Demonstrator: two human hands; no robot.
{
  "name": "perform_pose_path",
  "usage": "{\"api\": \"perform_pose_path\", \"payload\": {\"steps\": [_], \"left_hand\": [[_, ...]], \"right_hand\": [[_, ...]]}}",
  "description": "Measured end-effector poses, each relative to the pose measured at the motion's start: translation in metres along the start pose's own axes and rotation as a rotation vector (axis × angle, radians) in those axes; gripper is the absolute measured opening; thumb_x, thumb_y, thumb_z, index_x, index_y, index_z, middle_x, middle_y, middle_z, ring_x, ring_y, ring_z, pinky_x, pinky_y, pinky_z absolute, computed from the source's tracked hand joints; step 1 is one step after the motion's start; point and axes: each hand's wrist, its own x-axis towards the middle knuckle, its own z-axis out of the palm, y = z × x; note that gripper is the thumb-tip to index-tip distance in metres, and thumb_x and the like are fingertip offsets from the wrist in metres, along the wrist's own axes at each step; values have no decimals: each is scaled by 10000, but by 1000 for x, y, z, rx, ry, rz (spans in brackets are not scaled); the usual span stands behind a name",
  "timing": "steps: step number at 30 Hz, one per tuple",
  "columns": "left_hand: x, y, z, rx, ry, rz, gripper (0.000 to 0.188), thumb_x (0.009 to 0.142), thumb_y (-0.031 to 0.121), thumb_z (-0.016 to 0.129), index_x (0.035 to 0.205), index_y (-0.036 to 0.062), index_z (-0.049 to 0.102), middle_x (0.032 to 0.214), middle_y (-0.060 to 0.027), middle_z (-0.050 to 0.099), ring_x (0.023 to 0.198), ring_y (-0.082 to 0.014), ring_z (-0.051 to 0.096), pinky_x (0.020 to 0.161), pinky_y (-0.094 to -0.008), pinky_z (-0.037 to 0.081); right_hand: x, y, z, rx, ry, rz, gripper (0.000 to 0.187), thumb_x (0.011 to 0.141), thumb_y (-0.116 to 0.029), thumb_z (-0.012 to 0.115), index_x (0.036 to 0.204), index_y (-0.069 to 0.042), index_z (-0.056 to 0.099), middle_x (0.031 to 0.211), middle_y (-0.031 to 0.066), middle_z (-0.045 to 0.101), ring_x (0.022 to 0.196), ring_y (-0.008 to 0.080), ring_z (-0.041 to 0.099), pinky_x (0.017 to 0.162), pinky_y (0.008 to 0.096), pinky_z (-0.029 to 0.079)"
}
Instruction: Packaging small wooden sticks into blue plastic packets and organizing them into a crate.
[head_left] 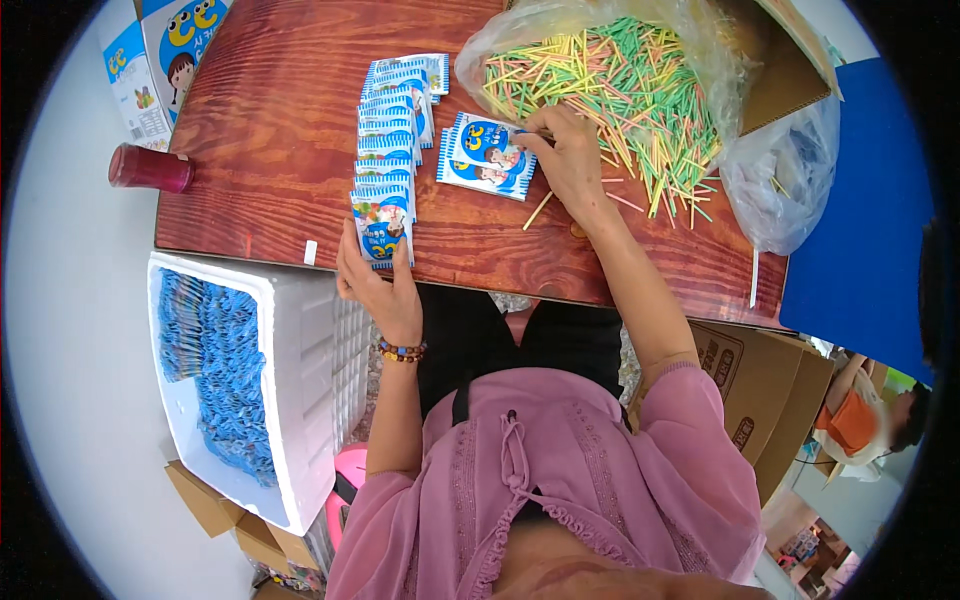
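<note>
- Red-brown wood table over pale floor; blue board at 3 o'clock.
- White foam box at 8 o'clock, full of blue sachets; clear bag w/ coloured sticks at 1 o'clock.
- L hand grips sachet stack at table edge.
- R hand pinches sachet, center.
- Red jar at 10 o'clock.
</note>
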Motion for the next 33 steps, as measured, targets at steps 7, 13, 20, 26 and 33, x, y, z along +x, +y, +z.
{"api": "perform_pose_path", "payload": {"steps": [7, 13, 20, 26, 33], "left_hand": [[4, 12, -5, -105, 68, -1, 581, 880, 191, 658, 1364, -10, 410, 1332, -161, 464, 1266, -304, 391, 1050, -445, 231], [24, 73, 3, -451, -2, 89, 420, 842, 62, 700, 1228, -8, 549, 1107, -111, 595, 975, -178, 570, 827, -301, 455], [35, 89, 42, -1119, -300, -387, 116, 888, 82, 674, 962, -7, 670, 863, 8, 666, 756, -21, 568, 672, -187, 464], [20, 74, 57, -1174, -253, -470, 95, 893, 60, 659, 958, -8, 671, 892, -8, 673, 757, -30, 583, 659, -192, 472], [25, 82, 55, -1203, -237, -498, 109, 885, 65, 670, 961, -12, 679, 916, -20, 680, 756, -33, 587, 648, -190, 475]], "right_hand": [[5, -2, -10, 138, -55, 17, 69, 812, -49, 662, 859, 1, 659, 748, 88, 636, 647, 203, 594, 606, 304, 451], [13, -23, -37, 663, -447, 198, 112, 876, -87, 635, 904, 11, 680, 787, 43, 671, 745, 93, 612, 670, 247, 480], [-18, -55, -47, 988, -370, 633, 160, 863, -48, 664, 1019, -12, 658, 894, 24, 683, 848, 82, 632, 760, 233, 507], [-43, -39, -33, 907, -324, 607, 117, 866, -84, 675, 948, -2, 687, 860, 4, 686, 777, 42, 594, 688, 214, 477], [-33, -42, -40, 804, -400, 573, 168, 853, -98, 694, 992, -6, 669, 842, 10, 681, 749, 37, 581, 647, 215, 469]]}}
